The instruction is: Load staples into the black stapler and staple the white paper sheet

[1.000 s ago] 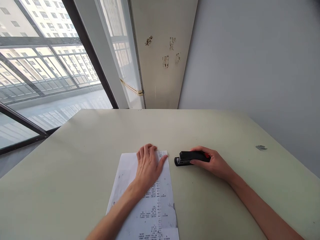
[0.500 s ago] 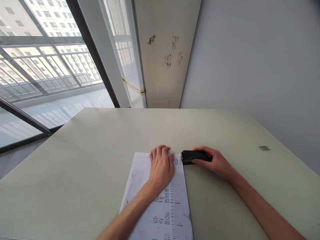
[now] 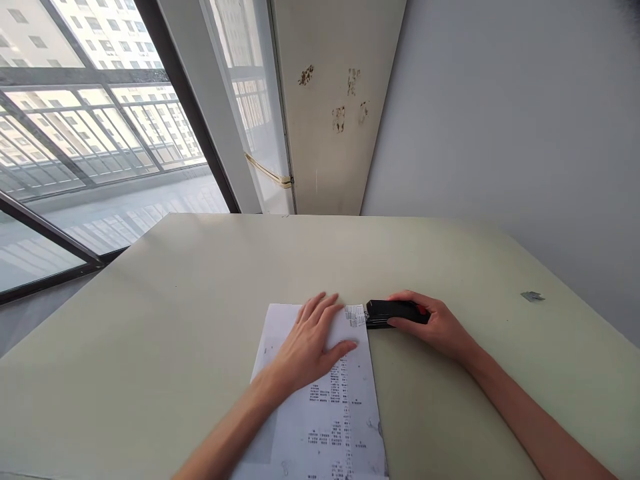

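Gripped by the right hand point(image 3: 437, 325), the stapler point(image 3: 399, 310) points left from its fingers toward paper point(image 3: 325, 417) beneath the splayed left hand point(image 3: 311, 343).

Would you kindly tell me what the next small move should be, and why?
Perhaps nudge the stapler slightly toward the paper with the right hand: the stapler's front sits right at the paper's far right corner, with little visible overlap, while the left hand rests spread on the paper.
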`<state>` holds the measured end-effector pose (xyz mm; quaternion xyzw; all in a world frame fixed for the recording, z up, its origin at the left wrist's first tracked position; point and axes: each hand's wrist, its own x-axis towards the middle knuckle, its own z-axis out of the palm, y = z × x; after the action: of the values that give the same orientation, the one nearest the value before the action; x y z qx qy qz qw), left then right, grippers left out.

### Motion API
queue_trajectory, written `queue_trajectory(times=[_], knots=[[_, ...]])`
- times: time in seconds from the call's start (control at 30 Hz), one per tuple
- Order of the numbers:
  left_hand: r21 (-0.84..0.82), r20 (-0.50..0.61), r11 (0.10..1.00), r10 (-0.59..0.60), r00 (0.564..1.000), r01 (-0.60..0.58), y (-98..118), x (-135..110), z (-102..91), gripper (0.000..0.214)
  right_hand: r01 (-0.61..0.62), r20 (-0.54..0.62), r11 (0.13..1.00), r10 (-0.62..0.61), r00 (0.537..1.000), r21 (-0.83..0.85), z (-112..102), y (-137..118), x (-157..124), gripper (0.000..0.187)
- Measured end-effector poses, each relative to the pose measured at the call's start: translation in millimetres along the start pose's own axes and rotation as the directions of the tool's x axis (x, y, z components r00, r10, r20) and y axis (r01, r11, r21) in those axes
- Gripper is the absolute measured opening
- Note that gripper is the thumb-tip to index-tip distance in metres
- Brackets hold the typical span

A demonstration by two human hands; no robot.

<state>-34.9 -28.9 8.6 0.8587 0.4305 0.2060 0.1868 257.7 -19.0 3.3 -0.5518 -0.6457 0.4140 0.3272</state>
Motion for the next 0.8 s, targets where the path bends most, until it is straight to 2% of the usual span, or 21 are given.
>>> queue_trajectory(times=[0.1,0.2,0.4,0.67,0.8], knots=[[0.061,-0.011,0.998,0.022,1.000,-0.021,1.6,2.4,14.6,0.070,0.018,-0.003,1.000,-0.018,1.000,-0.008,1.1,1.3,-0.6,0.040],[0.094,-0.031,0.995,0.027,0.999,-0.024,5.8,9.0,24.3,0.068,0.018,-0.005,1.000,-0.018,1.000,-0.022,1.8,2.9,-1.9,0.040],[0.125,-0.040,0.992,0.015,0.999,-0.010,10.6,14.0,28.8,0.066,0.016,-0.012,1.000,-0.017,1.000,-0.025,1.7,7.4,-2.2,0.038],[0.101,-0.052,0.995,-0.004,0.999,0.009,15.6,13.5,39.2,0.075,-0.003,-0.012,0.999,0.002,1.000,-0.052,1.0,8.6,-2.7,0.043],[0.120,-0.043,0.993,-0.009,0.999,0.014,15.6,13.3,40.1,0.072,-0.003,0.069,0.999,0.007,0.998,-0.050,-9.4,-0.8,3.0,0.055]])
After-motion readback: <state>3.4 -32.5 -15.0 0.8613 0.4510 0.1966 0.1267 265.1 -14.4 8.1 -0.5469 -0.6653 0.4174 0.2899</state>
